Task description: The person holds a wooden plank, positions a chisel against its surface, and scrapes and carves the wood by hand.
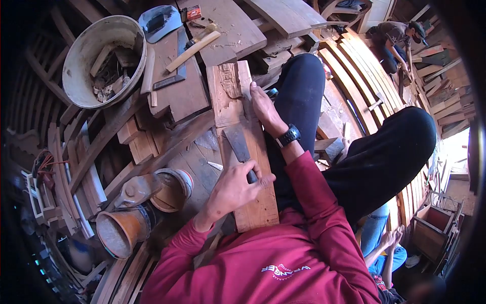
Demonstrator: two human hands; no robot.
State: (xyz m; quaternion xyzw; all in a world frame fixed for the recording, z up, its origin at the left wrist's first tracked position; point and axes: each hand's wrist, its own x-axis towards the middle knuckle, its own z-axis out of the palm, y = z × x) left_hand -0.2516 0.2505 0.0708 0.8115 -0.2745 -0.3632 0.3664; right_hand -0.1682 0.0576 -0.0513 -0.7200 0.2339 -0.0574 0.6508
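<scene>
A long wooden board (258, 202) lies lengthwise in front of my torso, with a rough, broken patch near its far end. My left hand (235, 185) is closed around the dark handle of a flat-bladed scraper (236, 141), whose blade lies over the board's middle. Higher up, my right hand (268, 111), with a dark watch on the wrist, grips the board's right edge; its thumb is on top and the other fingers are mostly hidden.
At upper left are a bucket of scraps (76, 66), a cap (159, 23), a wooden-handled tool (192, 50) and a metal square (169, 81). Containers (121, 230) stand lower left. Curved slats and a hammer (375, 102) lie right. One person (397, 38) bends upper right; another's hands (390, 239) show lower right.
</scene>
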